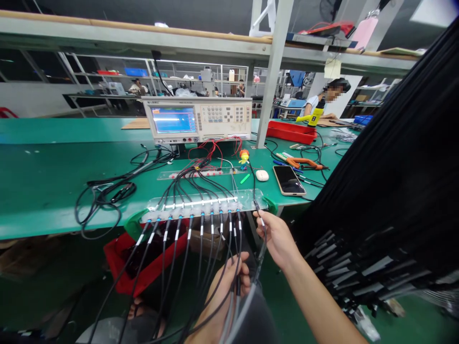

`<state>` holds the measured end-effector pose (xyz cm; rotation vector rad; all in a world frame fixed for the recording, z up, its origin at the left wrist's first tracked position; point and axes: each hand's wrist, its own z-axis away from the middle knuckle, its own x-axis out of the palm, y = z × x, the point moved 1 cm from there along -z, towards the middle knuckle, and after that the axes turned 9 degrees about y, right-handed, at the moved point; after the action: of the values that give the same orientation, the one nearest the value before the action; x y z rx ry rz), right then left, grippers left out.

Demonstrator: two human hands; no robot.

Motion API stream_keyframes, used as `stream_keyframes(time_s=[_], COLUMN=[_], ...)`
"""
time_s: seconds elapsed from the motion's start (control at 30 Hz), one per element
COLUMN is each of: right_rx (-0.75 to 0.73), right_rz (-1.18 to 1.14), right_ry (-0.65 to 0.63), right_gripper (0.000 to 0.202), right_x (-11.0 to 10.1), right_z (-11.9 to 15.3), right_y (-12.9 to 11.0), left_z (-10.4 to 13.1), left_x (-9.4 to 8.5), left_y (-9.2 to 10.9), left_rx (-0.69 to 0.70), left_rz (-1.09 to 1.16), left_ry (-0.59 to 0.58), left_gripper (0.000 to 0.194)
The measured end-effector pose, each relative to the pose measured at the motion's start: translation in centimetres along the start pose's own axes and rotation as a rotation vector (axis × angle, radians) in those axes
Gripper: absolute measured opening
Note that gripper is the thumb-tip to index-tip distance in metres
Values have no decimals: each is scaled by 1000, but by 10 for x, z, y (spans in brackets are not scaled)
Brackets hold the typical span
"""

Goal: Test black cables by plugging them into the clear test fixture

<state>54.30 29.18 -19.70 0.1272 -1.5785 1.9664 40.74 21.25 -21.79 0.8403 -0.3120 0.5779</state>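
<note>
My right hand [277, 240] pinches a black cable [261, 220] with a white label, close under the right end of a clear connector strip [201, 208] at the table's front edge. Lower and to the left, my left hand [231, 282] is curled around black cable [238, 285], partly covered by other cables crossing in front. Several labelled black cables [177, 234] with blue-ringed ends plug into the strip and hang down. Thin black leads [186, 184] run from its back toward a bench test meter [201, 119] with a lit screen.
Coiled cables [103, 191] lie on the green table [43, 191]. A phone [289, 180], white case [262, 176] and orange-handled pliers [304, 164] lie right. A red bin [143, 279] stands below. Black cables [358, 181] hang at the right. A person [319, 105] sits beyond.
</note>
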Motion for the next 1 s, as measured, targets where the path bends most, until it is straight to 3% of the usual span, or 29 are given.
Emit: stream_keyframes(time_s=[0.1, 0.27, 0.63, 1.0], right_rx=[61, 135, 107, 96], right_rz=[22, 5, 86, 123], right_ry=[-57, -43, -24, 22], right_gripper=[34, 40, 43, 37], right_x=[-5, -12, -5, 2], right_z=[1, 3, 2, -4], right_y=[1, 8, 6, 2], left_z=[5, 8, -10, -1], left_x=[1, -1, -11, -9], left_y=[1, -1, -10, -7], left_rx=[8, -10, 29, 55], left_rz=[21, 43, 18, 42], left_ry=[15, 15, -43, -20], left_gripper=[28, 24, 31, 30])
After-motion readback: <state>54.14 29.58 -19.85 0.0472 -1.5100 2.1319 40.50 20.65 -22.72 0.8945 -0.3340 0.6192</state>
